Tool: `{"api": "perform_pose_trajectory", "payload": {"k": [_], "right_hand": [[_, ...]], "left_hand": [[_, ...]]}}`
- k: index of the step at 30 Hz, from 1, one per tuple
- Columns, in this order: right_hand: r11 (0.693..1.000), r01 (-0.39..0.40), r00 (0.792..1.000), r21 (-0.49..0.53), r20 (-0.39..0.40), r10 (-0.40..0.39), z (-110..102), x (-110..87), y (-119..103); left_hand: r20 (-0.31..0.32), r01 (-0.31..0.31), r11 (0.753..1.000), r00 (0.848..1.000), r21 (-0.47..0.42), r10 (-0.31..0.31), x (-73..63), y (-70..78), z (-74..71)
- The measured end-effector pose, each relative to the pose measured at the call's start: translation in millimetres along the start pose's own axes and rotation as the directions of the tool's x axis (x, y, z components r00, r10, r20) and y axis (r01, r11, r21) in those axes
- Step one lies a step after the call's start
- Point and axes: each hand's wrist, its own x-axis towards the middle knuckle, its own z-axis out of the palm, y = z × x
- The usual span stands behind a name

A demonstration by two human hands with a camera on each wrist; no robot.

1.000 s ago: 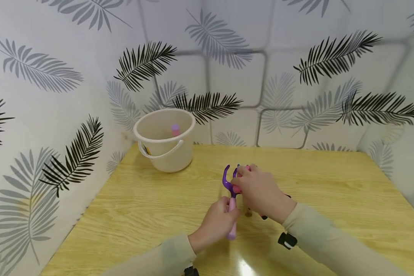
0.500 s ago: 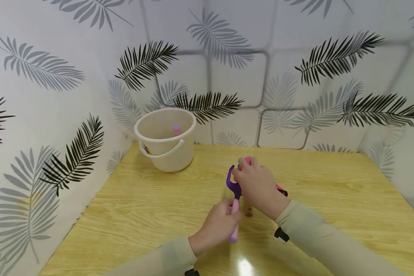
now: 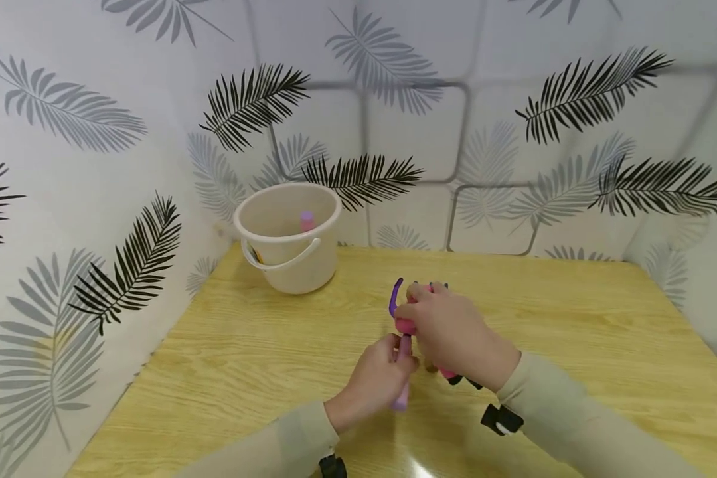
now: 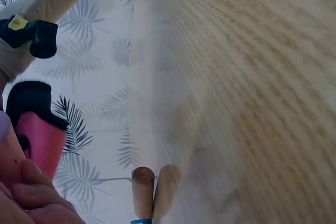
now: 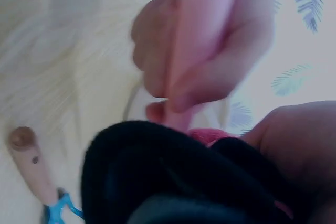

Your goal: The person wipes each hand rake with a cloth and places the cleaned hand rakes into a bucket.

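Observation:
My left hand (image 3: 370, 378) grips the pale pink handle (image 3: 401, 395) of a small hand fork, whose curved purple prong (image 3: 394, 299) points away from me. My right hand (image 3: 454, 328) holds a soft pink-and-black cloth-like piece (image 3: 403, 326) against the base of the fork head, covering much of it. In the left wrist view the pink-and-black piece (image 4: 42, 140) hangs above the left fingers. Under the right hand lies another tool with a wooden handle (image 5: 34, 169) and a blue metal part (image 5: 56, 211); the right hand hides most of it in the head view.
A cream bucket (image 3: 307, 272) with a handle stands at the back left of the wooden table (image 3: 233, 372). Inside it a pink-and-lilac handle end (image 3: 307, 221) shows. Leaf-patterned walls (image 3: 406, 219) rise behind the table and along its left side.
The right hand slid forward along the fork, then back toward me with the pink-and-black piece, which now covers the fork's base. The left hand keeps its grip on the handle.

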Motion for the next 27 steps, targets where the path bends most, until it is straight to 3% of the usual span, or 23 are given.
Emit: {"api": "perform_pose_trajectory", "payload": {"k": [8,12,19,22,27], "right_hand": [[0.992,-0.021,0.996,-0.127,-0.086,0.010,22.2,14.2,5.0],[0.975,0.002,0.996,-0.224,-0.085,-0.022,25.2,21.6,8.0],[0.998,0.018,0.998,-0.063,0.064,-0.014,11.7,18.8,7.9],[0.999,0.019,0.998,-0.034,0.065,-0.017,4.0,14.0,10.2],[0.999,0.042,0.999,0.002,-0.003,-0.042,-2.0,2.7,19.4]], "left_hand": [[0.063,-0.008,0.999,0.998,0.045,0.005,-5.1,-1.3,10.4],[0.051,-0.039,0.997,0.998,0.065,0.036,-4.3,0.9,14.4],[0.033,-0.007,1.000,0.999,0.013,0.007,-0.9,-0.2,13.2],[0.013,-0.009,1.000,1.000,0.014,0.009,-0.2,1.2,11.0],[0.002,-0.012,1.000,1.000,0.025,0.012,-2.2,6.3,9.1]]}}
